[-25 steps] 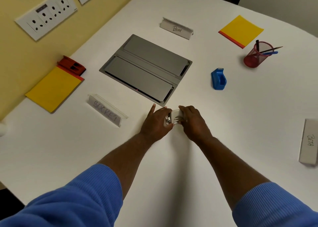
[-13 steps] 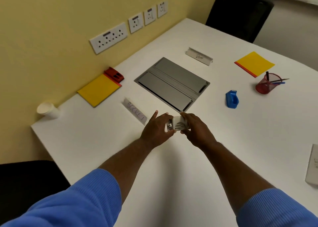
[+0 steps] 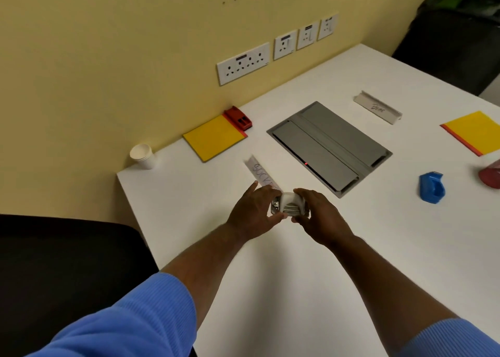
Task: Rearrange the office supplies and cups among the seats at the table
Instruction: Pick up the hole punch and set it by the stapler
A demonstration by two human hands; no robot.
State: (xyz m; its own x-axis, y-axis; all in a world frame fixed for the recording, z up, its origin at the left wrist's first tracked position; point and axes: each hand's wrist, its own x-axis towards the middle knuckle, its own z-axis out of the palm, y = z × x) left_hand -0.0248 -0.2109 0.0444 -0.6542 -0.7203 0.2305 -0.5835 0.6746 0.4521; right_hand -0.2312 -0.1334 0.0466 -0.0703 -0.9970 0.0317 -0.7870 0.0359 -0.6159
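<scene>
A small white stapler [image 3: 288,206] with metal parts is held between my left hand [image 3: 255,210] and my right hand [image 3: 318,214], just above the white table [image 3: 297,289] near its front middle. A stack of white paper cups [image 3: 142,156] stands at the table's left corner by the wall. A yellow notepad [image 3: 215,139] with a red stapler [image 3: 238,117] at its far end lies by the wall. A blue stapler [image 3: 431,186] sits at the right, with a red mesh pen cup [image 3: 491,175] cut off by the frame edge. Another yellow notepad [image 3: 474,132] lies far right.
A grey cable hatch [image 3: 328,147] is set into the table's middle. One name plate [image 3: 259,172] lies just beyond my left hand, another name plate [image 3: 377,107] at the far side. Wall sockets [image 3: 243,63] line the yellow wall. Black chairs [image 3: 67,270] stand left and far right.
My view has swung left and up, bringing the paper cups and left chair into sight. Both hands stay closed around the white stapler at about the same spot.
</scene>
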